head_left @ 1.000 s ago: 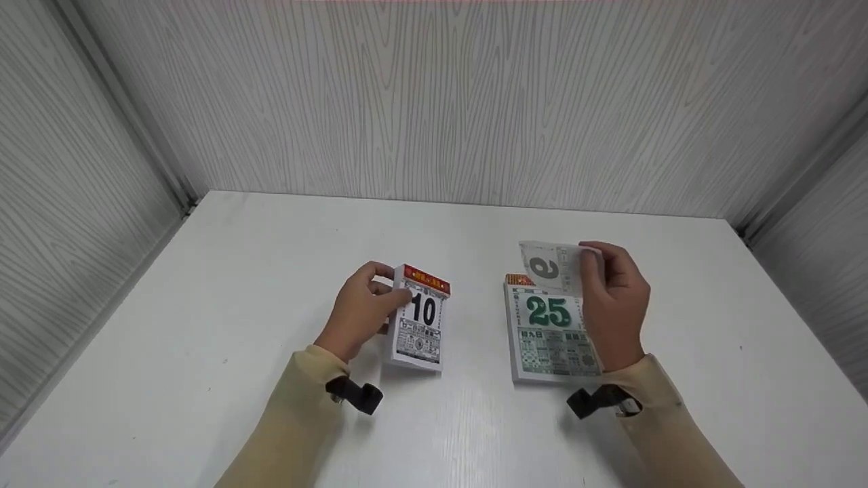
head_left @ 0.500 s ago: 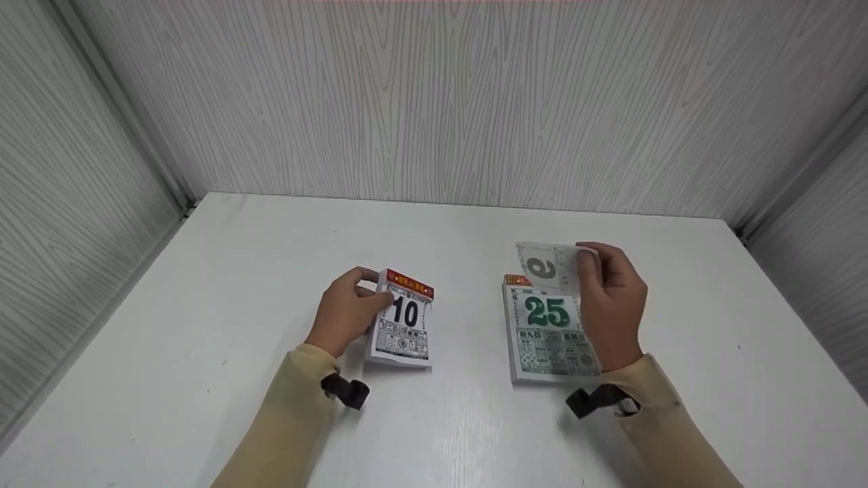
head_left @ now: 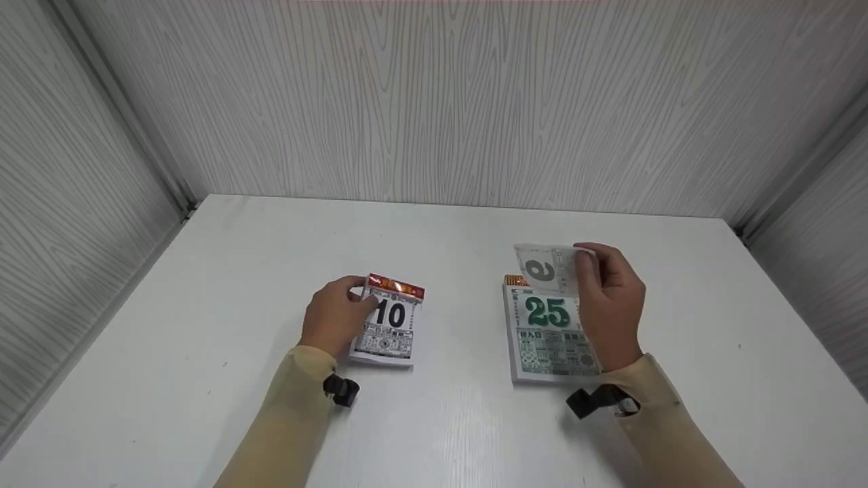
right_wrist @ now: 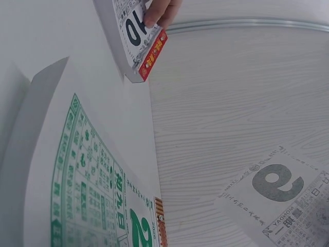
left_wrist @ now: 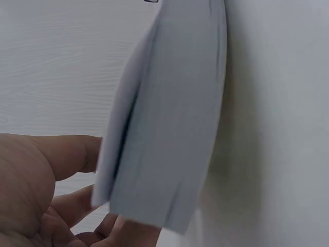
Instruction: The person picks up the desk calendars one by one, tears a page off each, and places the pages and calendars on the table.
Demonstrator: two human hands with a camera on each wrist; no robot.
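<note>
On a white surface [head_left: 441,420] walled by pale wood-grain panels, a person is handling two tear-off calendar pads. Left hand [head_left: 332,317] is gripping the smaller calendar pad [head_left: 388,320], its top sheet showing a black 10 under a red header, fingers curled round the pad's left edge with the thumb on its face; the pad is lying left of centre, its near edge on the surface. Right hand [head_left: 610,298] is pinching a loose calendar sheet [head_left: 548,269] printed with a grey 9, holding it raised just above the far end of the larger calendar pad [head_left: 550,332], which is lying flat, well apart to the right, showing a green 25.
</note>
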